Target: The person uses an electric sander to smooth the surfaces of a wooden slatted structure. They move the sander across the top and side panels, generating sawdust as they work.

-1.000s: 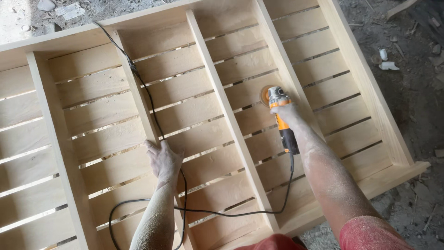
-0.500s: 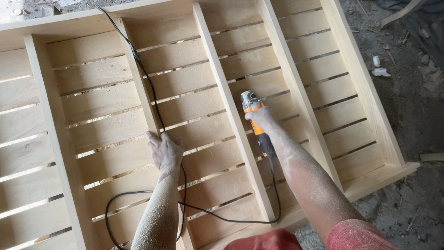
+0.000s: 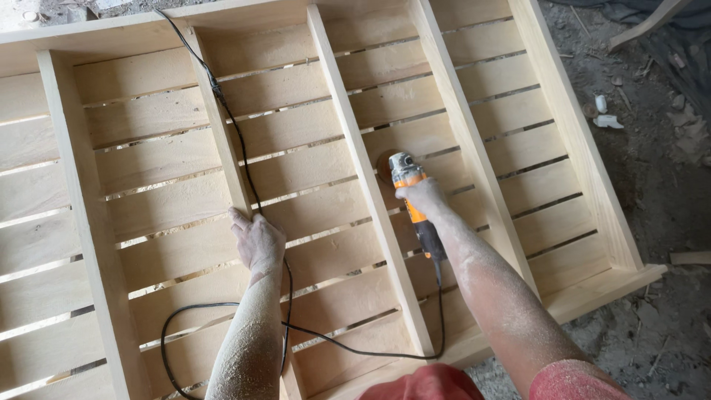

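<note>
My right hand [image 3: 424,196] grips an orange and black angle grinder [image 3: 413,204], its disc down on a slat close to the middle upright divider [image 3: 363,178]. The grinder sits in the bay between two dividers of a large pale wooden slatted frame [image 3: 148,159]. My left hand [image 3: 255,238] rests flat on the top edge of another divider [image 3: 218,130], fingers spread, holding nothing. The grinder's black cord [image 3: 244,178] runs along that divider, passes by my left hand and loops back to the tool. Both forearms are coated in sawdust.
The frame lies on a dirt floor [image 3: 659,185] strewn with debris and small white scraps [image 3: 607,118] at the right. The frame's outer rail [image 3: 574,130] runs diagonally on the right. Gaps show between the slats.
The grinder and my right hand moved left from beside the right divider toward the middle divider, then shifted slightly down. My left hand stayed on its divider.
</note>
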